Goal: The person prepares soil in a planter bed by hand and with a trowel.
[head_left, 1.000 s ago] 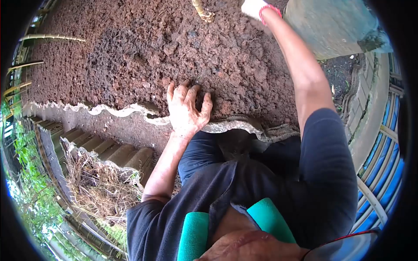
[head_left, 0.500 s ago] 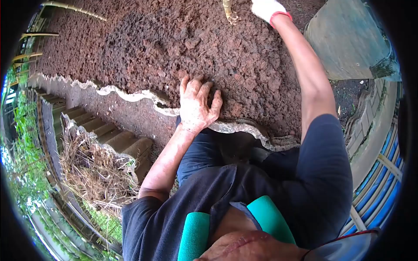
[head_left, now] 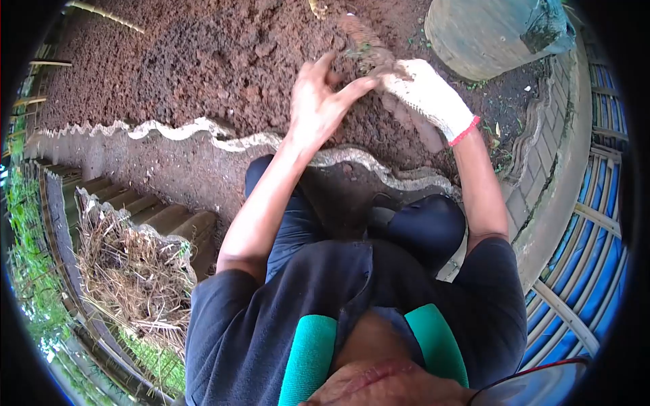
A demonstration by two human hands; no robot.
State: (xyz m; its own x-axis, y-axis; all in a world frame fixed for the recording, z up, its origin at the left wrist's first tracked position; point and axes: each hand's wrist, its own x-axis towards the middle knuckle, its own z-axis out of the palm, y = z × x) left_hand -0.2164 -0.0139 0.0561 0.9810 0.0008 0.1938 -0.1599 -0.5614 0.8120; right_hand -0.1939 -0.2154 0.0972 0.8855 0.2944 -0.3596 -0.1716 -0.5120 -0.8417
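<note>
My left hand, bare and soil-smeared, is over the soil bed with its fingers apart. Its thumb reaches toward the fingertips of my right hand, which wears a white knit glove with a red cuff. At the gloved fingertips is a small clump of weeds and soil, blurred, with a little green in it. My right fingers look closed around it, though dirt and motion hide part of them.
A wavy bed edging runs between my knees and the soil. A large grey-green planter bag stands at upper right, beside a paved path. Dry straw lies behind corrugated sheets at left. A pale stem rises at the top.
My left hand has lifted off the soil near the edging and moved up and right. My right hand has come down and inward, bringing a clump near it. The view has shifted.
</note>
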